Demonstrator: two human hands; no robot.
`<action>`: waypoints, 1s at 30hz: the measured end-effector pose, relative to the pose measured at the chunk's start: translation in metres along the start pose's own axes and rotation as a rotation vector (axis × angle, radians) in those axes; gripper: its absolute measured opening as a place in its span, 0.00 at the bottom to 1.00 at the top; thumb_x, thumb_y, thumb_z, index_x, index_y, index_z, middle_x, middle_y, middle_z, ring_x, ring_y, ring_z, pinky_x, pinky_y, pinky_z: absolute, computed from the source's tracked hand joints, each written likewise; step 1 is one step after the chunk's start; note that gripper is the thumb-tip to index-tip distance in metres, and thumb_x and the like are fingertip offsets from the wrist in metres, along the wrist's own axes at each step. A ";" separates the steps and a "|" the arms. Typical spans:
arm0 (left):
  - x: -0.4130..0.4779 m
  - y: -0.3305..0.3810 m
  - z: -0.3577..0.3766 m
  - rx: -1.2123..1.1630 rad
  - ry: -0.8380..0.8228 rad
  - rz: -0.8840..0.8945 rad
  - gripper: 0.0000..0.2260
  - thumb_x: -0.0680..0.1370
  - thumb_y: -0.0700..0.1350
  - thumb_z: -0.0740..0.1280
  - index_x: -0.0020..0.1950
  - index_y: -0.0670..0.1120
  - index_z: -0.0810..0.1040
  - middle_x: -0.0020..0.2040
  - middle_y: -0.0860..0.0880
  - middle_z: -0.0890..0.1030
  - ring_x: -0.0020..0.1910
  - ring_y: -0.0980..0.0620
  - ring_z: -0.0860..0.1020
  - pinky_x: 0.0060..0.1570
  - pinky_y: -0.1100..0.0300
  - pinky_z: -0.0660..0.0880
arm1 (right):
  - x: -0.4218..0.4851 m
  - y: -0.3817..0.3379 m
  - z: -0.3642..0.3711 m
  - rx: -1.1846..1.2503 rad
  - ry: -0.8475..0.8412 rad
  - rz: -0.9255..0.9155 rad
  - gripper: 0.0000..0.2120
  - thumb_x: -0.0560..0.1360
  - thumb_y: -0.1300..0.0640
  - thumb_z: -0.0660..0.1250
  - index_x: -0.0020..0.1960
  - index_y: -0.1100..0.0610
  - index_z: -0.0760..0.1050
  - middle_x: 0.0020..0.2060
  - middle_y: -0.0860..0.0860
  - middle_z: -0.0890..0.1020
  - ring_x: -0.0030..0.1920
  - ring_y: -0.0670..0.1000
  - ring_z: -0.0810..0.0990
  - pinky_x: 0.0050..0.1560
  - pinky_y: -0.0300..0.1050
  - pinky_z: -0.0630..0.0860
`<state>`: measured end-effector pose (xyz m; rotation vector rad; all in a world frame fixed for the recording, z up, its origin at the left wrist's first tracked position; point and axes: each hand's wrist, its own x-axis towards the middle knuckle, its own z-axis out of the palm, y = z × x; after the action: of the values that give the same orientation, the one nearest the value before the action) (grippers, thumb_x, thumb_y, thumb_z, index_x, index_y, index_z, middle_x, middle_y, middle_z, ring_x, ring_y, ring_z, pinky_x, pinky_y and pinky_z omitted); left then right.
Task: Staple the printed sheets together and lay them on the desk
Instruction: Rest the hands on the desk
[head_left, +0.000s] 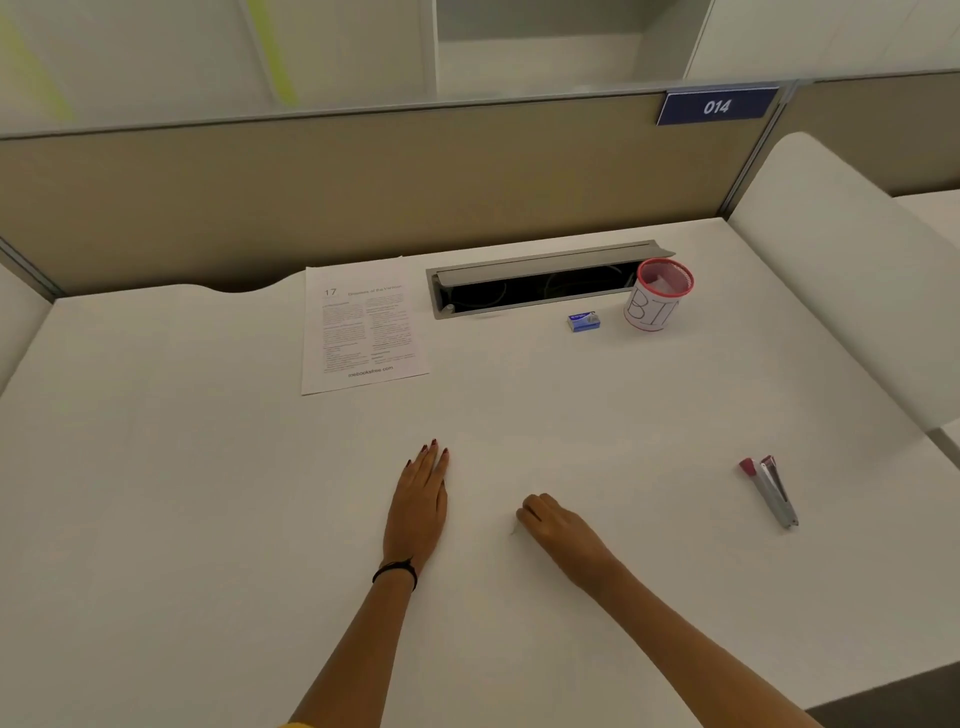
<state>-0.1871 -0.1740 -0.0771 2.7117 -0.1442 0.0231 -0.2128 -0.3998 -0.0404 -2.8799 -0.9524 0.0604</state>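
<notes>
A smooth white matte desk (208, 467) sits in a cubicle, backed by a beige fabric partition (363, 182) bearing a blue plate (717, 106) marked 014. The left hand (421, 499) lies flat on the desk near the front, palm down, fingers straight and together, holding nothing; a thin black band (395, 569) circles its wrist. Just beside it, the right hand (558, 525) rests with its fingers curled under, and I cannot tell whether they pinch anything. Well off to the right lies one slim stapler (771, 491), silver metal with red tips, its long axis running away from the person and leaning left. Further back, the printed sheets (363, 327) lie flat as one rectangular stack, long axis pointing towards the partition, heading at the far end. Right of them is an open grey cable tray (540, 283), one small blue box (583, 321) and one red-rimmed cup (658, 296) wrapped in lettered paper
</notes>
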 end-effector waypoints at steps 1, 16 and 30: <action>0.004 0.000 0.001 -0.005 -0.001 -0.004 0.24 0.78 0.47 0.42 0.73 0.43 0.58 0.74 0.46 0.60 0.73 0.50 0.57 0.72 0.65 0.40 | 0.000 0.001 -0.001 -0.010 0.004 -0.037 0.19 0.53 0.71 0.74 0.39 0.57 0.76 0.36 0.49 0.77 0.33 0.47 0.75 0.24 0.35 0.67; 0.052 0.005 0.004 -0.026 0.053 -0.010 0.24 0.78 0.47 0.43 0.73 0.45 0.58 0.74 0.49 0.59 0.73 0.53 0.57 0.73 0.57 0.51 | -0.007 0.021 0.011 0.388 -0.111 -0.083 0.25 0.80 0.43 0.46 0.74 0.50 0.55 0.75 0.47 0.56 0.74 0.44 0.53 0.72 0.39 0.54; 0.052 0.008 0.001 -0.028 0.057 -0.002 0.21 0.80 0.38 0.53 0.73 0.44 0.57 0.75 0.47 0.59 0.74 0.52 0.56 0.73 0.57 0.50 | -0.021 0.024 0.015 0.282 -0.044 -0.228 0.13 0.80 0.56 0.54 0.61 0.58 0.70 0.55 0.50 0.73 0.52 0.47 0.74 0.45 0.32 0.73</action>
<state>-0.1360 -0.1864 -0.0730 2.6807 -0.1236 0.0975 -0.2162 -0.4302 -0.0581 -2.5087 -1.1697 0.2210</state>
